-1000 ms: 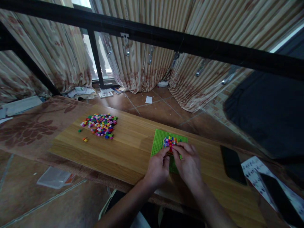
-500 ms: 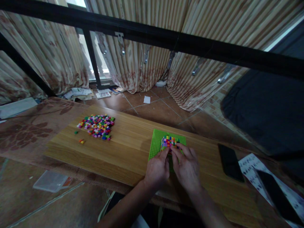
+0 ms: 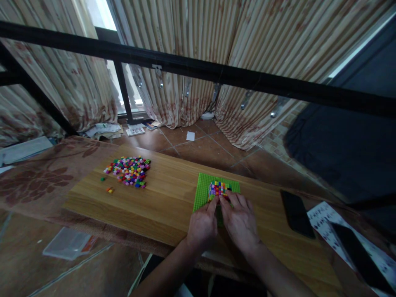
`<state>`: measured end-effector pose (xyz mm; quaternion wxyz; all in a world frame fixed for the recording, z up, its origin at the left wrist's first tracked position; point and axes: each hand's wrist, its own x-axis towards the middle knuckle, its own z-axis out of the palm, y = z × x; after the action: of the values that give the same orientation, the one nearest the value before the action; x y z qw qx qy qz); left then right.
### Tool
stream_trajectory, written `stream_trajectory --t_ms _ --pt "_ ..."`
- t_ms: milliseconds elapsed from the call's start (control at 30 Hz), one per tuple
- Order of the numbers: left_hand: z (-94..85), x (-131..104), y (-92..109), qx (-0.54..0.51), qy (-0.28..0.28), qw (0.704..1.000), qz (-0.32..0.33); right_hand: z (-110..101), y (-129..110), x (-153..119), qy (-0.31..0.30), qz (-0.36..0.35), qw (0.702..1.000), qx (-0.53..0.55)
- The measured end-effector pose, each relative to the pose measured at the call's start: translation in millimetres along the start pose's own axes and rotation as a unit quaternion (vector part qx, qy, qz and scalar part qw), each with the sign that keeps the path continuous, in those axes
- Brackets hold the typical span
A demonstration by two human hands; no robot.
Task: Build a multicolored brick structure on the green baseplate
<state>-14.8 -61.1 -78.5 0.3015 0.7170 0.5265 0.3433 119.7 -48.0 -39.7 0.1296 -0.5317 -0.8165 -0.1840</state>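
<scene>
A green studded baseplate (image 3: 202,185) lies on the wooden board, carrying a low block of small multicoloured building bricks (image 3: 218,188). At the block's near side my left hand (image 3: 202,225) is closed, index finger and thumb pressed against the bricks. My right hand (image 3: 241,218) curls over the near right part of the block, its fingertips on the bricks and meeting the left fingertips. Both hands hide the block's near face and the plate's front part. Whether a single loose brick sits between the fingertips is too small to tell.
To the left is a pile of loose bricks (image 3: 130,170), with a few stray ones (image 3: 109,190) nearer me. A black phone (image 3: 297,213) lies right on the board (image 3: 161,198), beside a printed sheet (image 3: 324,216) and another dark device (image 3: 359,251). A black rail (image 3: 192,68) crosses beyond.
The camera view has tilted up slightly, so the scene sits a little lower. Both hands stay at the block's near side; the right fingers have shifted slightly and are more gathered.
</scene>
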Motion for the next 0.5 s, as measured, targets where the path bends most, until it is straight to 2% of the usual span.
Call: stream_trajectory --t_ms 100,200,233,333,500 --pt "-8.7 -11 -6 -0.023 0.020 0.999 -0.016 -2 3 -1 0.018 0.014 1.000 0.015" --pt "-28.3 -28 -25 -0.035 0.058 0.997 -0.041 -5 -2 -12 0.073 0.052 0.994 0.069" --pt "-37.7 -33 -34 -0.028 0.072 0.996 -0.055 -6 -7 -17 0.089 0.059 0.990 0.093" --pt "-72.6 -45 -64 0.030 0.168 0.978 -0.124 -4 -27 -38 0.109 0.042 0.979 0.167" --pt "-129.9 -48 -100 0.143 0.274 0.924 -0.224 16 -60 -68 0.116 -0.017 0.964 0.240"
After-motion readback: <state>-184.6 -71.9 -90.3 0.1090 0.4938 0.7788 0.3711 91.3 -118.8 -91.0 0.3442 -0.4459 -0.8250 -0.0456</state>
